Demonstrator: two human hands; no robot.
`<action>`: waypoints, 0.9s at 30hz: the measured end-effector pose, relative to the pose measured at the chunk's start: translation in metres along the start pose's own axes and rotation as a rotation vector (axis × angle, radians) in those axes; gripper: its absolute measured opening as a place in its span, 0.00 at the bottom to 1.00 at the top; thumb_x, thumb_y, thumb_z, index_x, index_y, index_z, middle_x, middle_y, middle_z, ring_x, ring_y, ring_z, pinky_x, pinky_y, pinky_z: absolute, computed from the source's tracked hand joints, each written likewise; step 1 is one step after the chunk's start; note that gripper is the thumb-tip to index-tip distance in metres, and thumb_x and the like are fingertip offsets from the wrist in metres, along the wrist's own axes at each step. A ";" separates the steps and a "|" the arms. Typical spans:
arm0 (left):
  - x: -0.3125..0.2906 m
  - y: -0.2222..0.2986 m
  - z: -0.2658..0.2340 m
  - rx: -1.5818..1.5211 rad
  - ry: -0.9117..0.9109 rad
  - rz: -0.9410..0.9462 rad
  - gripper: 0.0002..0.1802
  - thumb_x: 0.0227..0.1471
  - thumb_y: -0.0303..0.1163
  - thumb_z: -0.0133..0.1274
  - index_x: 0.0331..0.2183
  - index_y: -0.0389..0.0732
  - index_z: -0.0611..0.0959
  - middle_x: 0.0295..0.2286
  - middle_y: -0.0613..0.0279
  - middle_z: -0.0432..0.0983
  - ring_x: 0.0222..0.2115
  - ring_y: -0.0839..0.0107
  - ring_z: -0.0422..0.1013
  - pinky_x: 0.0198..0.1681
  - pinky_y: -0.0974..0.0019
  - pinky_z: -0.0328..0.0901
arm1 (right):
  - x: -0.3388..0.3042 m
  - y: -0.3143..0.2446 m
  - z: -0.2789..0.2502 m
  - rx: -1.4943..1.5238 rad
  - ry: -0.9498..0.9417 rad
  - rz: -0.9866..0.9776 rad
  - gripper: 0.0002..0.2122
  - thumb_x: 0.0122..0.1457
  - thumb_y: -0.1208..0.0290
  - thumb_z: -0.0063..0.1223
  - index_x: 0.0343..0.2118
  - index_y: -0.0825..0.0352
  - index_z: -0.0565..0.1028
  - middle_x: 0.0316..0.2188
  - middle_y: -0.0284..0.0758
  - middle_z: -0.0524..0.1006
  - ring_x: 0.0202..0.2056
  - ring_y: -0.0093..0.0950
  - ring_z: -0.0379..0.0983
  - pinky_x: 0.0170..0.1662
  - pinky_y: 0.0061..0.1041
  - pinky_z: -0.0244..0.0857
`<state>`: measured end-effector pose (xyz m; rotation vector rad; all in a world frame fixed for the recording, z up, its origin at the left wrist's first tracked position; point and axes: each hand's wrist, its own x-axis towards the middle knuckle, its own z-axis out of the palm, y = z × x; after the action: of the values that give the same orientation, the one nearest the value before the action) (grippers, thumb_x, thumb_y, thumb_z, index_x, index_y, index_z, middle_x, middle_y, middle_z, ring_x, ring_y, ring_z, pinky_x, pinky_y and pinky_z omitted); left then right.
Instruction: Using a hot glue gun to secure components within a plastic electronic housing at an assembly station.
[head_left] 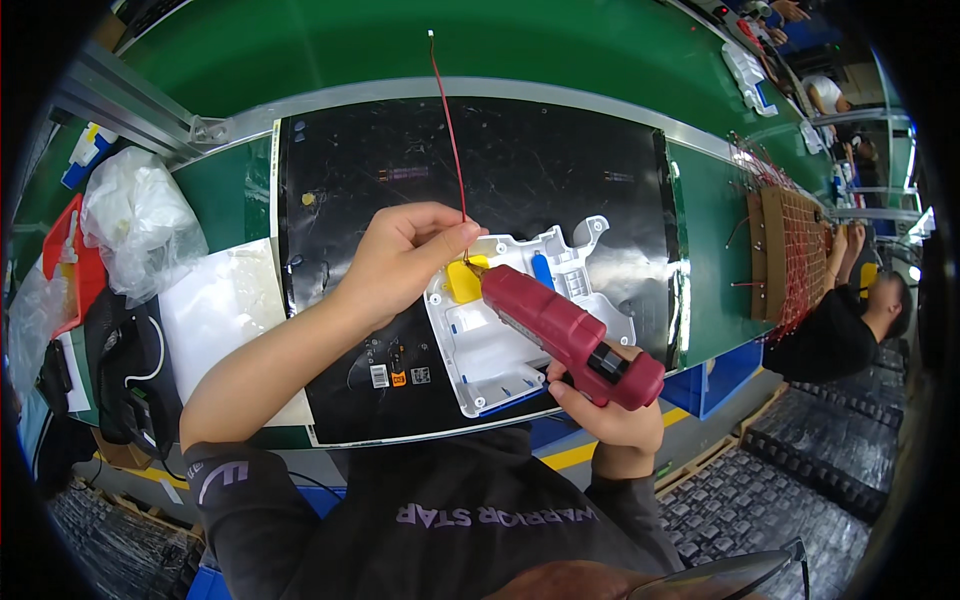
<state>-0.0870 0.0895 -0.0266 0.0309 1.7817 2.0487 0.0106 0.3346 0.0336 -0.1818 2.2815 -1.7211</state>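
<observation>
My right hand (pixel 610 412) grips a dark red glue gun (pixel 548 322), its nozzle pointing up and left at a yellow part (pixel 463 282) in the corner of a white plastic housing (pixel 480 352). Between the thumb and fingers of my left hand (pixel 408 250) is a thin red wire (pixel 450 130), pinched just above that yellow part. From there the wire runs away from me across the black mat and ends in a small white connector (pixel 431 33). A blue piece (pixel 542 270) sits in the housing to the right. The nozzle's very tip is hard to make out.
Under the housing lies a black work mat (pixel 340 250). At left are a white sheet (pixel 225 310), a clear plastic bag (pixel 142 215) and a red bin (pixel 62 262). Cardboard with many red wires (pixel 795 250) stands at right, near another person (pixel 850 325). A metal rail (pixel 560 97) crosses behind.
</observation>
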 end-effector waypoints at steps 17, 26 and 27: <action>0.001 -0.001 0.001 -0.034 -0.007 0.010 0.14 0.58 0.33 0.53 0.36 0.30 0.80 0.37 0.50 0.79 0.39 0.70 0.74 0.46 0.68 0.67 | -0.003 0.000 0.000 0.021 0.029 0.005 0.09 0.46 0.78 0.62 0.31 0.72 0.76 0.25 0.35 0.77 0.26 0.21 0.72 0.32 0.20 0.66; 0.001 -0.001 0.000 -0.033 0.003 0.000 0.14 0.57 0.33 0.53 0.37 0.30 0.79 0.38 0.49 0.79 0.40 0.70 0.73 0.47 0.68 0.67 | -0.002 -0.001 0.000 0.020 0.042 0.012 0.09 0.46 0.78 0.62 0.30 0.72 0.76 0.25 0.34 0.77 0.27 0.21 0.72 0.33 0.20 0.65; 0.000 0.000 0.001 -0.027 0.009 -0.005 0.14 0.57 0.33 0.53 0.37 0.30 0.80 0.38 0.49 0.79 0.40 0.70 0.73 0.47 0.68 0.67 | -0.003 0.000 0.000 0.025 0.042 0.018 0.09 0.46 0.78 0.62 0.30 0.72 0.76 0.25 0.34 0.77 0.27 0.21 0.72 0.33 0.20 0.65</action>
<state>-0.0870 0.0902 -0.0266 0.0094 1.7576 2.0714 0.0131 0.3348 0.0340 -0.1201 2.2832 -1.7593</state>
